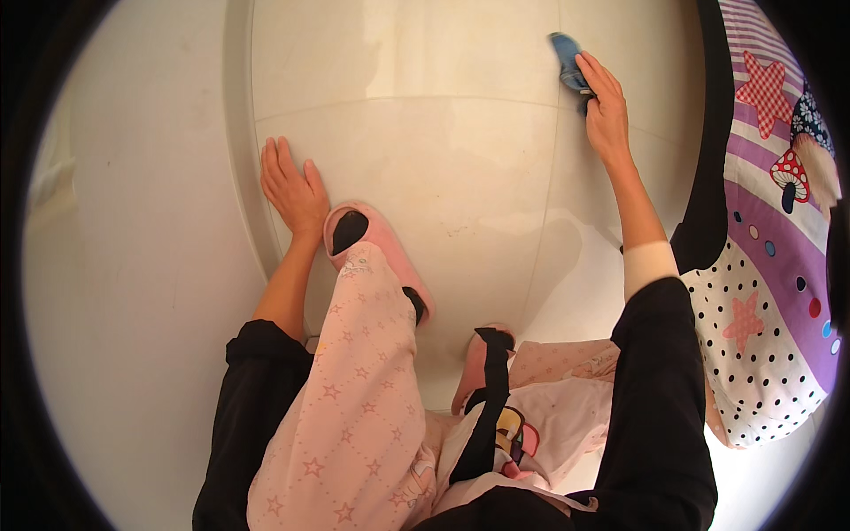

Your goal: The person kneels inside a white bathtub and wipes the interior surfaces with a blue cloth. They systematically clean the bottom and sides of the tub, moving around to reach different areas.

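Pale floor tiles [412, 152] lie below me. My left hand [294, 189] rests with its fingers apart near the foot of the white wall, just beside a pink slipper [392, 249] on a foot in a black sock. Farther out at the upper right, my right hand [605, 106] presses on a blue cloth [568, 63], which lies bunched on the tiles under its fingers. The cloth's far end sticks out beyond the fingertips. Small brownish specks [455, 232] show on the floor between the two arms.
A white wall [159, 166] with a baseboard [240, 133] runs along the left. At the right, a patterned fabric [750, 318] with purple stripes, stars and black dots hangs beside my right arm, edged in black. A second pink slipper [470, 372] stands at the lower middle.
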{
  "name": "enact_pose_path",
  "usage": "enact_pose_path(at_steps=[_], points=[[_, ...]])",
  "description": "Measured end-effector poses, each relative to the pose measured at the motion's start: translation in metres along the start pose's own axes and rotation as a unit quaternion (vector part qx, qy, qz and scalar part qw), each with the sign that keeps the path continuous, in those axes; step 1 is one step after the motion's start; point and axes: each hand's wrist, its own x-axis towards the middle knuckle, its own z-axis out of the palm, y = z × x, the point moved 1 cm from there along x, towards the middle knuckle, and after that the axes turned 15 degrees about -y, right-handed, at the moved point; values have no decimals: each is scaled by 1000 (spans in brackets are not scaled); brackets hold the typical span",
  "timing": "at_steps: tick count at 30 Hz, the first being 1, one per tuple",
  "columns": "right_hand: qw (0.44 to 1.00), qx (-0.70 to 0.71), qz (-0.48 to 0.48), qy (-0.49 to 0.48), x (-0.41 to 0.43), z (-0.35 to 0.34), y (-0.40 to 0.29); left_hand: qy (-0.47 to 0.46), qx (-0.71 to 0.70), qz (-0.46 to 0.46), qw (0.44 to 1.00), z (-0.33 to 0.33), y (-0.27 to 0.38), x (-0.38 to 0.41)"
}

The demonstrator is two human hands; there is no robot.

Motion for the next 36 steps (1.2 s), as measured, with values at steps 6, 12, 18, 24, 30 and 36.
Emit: enact_pose_path(at_steps=[6,12,18,24,30,36], points=[[995,-42,-73,61,-25,42,18,-2,5,13,1000,-1,0,3],[971,73,-172,-149,-146,103,-95,-32,-29,30,999,-6,-2,12],[948,86,-186,-244,-190,122,-118,-145,-191,-33,970,-45,-17,-3],[946,73,-186,-256,-186,122,-119,-152,-291,-128,936,-103,-21,-97],[936,45,-243,-251,-164,131,-116,-206,-341,-182,899,-143,-29,-163],[929,37,-317,-189,-152,137,-110,-280,-312,-184,889,-198,-40,-195]])
